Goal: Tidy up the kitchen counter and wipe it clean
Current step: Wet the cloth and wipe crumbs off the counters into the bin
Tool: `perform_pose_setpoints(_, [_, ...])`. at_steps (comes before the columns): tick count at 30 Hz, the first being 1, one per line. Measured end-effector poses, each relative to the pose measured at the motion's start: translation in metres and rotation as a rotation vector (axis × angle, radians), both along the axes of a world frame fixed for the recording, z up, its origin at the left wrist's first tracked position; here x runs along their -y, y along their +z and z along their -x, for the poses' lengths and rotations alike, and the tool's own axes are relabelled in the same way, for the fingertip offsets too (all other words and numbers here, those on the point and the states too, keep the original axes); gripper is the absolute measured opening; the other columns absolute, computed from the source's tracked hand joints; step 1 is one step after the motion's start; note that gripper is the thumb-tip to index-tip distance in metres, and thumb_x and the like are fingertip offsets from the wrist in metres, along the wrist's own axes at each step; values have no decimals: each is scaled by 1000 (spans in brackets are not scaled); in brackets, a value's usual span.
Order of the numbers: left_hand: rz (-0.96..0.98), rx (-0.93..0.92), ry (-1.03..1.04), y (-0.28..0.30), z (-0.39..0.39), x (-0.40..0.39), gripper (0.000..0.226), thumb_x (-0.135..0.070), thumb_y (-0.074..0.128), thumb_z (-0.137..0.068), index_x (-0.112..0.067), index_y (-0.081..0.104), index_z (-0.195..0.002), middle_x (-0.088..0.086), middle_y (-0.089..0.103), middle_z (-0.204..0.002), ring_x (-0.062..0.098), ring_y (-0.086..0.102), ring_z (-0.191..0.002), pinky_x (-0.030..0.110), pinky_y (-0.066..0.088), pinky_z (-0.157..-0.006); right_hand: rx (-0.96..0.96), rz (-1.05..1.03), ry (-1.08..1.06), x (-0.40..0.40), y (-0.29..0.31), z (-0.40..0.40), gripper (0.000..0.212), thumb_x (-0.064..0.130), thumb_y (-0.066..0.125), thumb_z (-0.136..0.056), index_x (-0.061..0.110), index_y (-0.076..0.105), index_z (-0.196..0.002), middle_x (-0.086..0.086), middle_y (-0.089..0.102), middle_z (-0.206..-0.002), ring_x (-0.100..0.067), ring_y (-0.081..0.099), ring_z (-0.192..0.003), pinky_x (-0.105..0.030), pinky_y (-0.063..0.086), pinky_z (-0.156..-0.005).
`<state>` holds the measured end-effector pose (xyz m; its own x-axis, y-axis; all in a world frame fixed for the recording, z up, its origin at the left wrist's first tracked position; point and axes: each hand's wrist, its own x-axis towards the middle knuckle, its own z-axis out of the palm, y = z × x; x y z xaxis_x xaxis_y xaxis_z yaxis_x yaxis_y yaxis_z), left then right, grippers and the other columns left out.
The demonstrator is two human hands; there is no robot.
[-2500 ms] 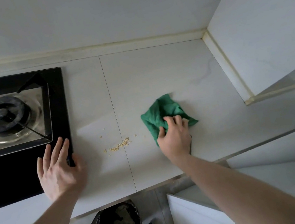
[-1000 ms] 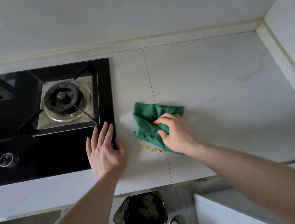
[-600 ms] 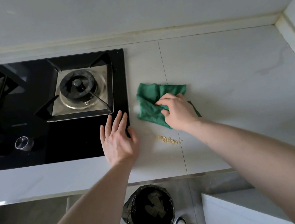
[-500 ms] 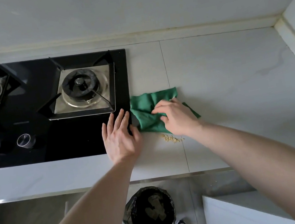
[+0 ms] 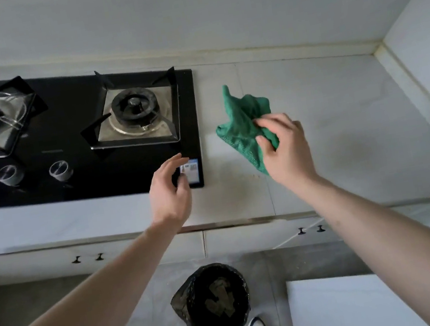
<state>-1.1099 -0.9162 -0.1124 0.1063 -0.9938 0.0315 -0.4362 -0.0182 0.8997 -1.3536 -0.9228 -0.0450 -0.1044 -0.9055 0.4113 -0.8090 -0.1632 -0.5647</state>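
A person's right hand (image 5: pixel 284 147) pinched a crumpled green microfibre cloth (image 5: pixel 244 126) above the pale marble-look counter (image 5: pixel 329 119), at 3 o'clock from the black glass 2-burner gas hob (image 5: pixel 65 137). The left hand (image 5: pixel 170 191) hovered loosely curled, holding nothing, over the hob's near-right corner.
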Motion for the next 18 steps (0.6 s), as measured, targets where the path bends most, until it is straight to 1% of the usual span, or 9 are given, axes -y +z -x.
perform_pose_setpoints(2, [1,2,-15,6,-20,-41,38,-8,51,-97,-28,69,-124,-13,64,-132,5,55,-125,26,47,-104,39,-1,20,-36,6,-16,31,9,66,-91,17,70,-121,8,62,-122,-24,55,-105,-8,32,-91])
perform_pose_setpoints(3, [-21,-3,-19,6,-31,-63,38,-7,52,-97,-29,69,-122,-14,65,-129,2,57,-121,22,47,-99,62,-7,23,-56,6,-26,31,9,67,-91,17,70,-121,8,62,-122,-23,56,-105,-11,35,-93])
perform_pose_setpoints(5, [-73,-7,-9,-3,-56,-107,36,-5,54,-96,-30,71,-115,-17,67,-123,1,61,-114,23,49,-94,113,-27,38,-98,2,-52,31,7,68,-91,17,70,-120,6,63,-120,-22,58,-105,-18,40,-95])
perform_pose_setpoints(8, [-126,92,18,-34,-83,-158,33,-3,60,-91,-31,72,-103,-20,68,-115,4,65,-106,25,52,-86,166,-106,100,-158,-20,-88,29,8,68,-92,17,70,-120,7,63,-120,-19,59,-110,-23,43,-100])
perform_pose_setpoints(10, [-218,80,84,-57,-92,-181,31,-3,61,-89,-30,72,-98,-17,69,-108,2,66,-95,24,55,-76,160,-183,145,-192,-43,-106,30,9,69,-92,18,71,-120,11,62,-121,-17,57,-110,-24,44,-99])
perform_pose_setpoints(12, [-365,98,152,-80,-97,-203,26,-5,61,-87,-28,72,-94,-12,71,-101,-1,66,-87,22,52,-70,132,-260,184,-219,-71,-117,30,10,69,-92,20,71,-119,14,62,-120,-15,57,-108,-23,44,-97])
perform_pose_setpoints(13, [-458,124,148,-98,-100,-212,23,-8,62,-87,-28,72,-94,-8,72,-98,2,66,-85,23,51,-69,129,-297,191,-229,-86,-119,30,10,69,-91,21,71,-119,16,62,-120,-15,57,-108,-23,44,-97])
perform_pose_setpoints(15, [-670,214,60,-135,-105,-228,19,-16,64,-87,-30,71,-97,-3,74,-99,14,68,-87,27,53,-75,113,-392,172,-241,-120,-116,30,11,70,-90,23,71,-118,20,60,-118,-12,58,-109,-24,45,-96])
perform_pose_setpoints(18, [-919,329,-104,-197,-111,-249,26,-28,64,-89,-29,68,-115,-4,70,-121,20,67,-101,28,53,-86,86,-596,62,-250,-178,-102,30,15,71,-89,25,71,-117,21,60,-115,-14,59,-108,-29,49,-93])
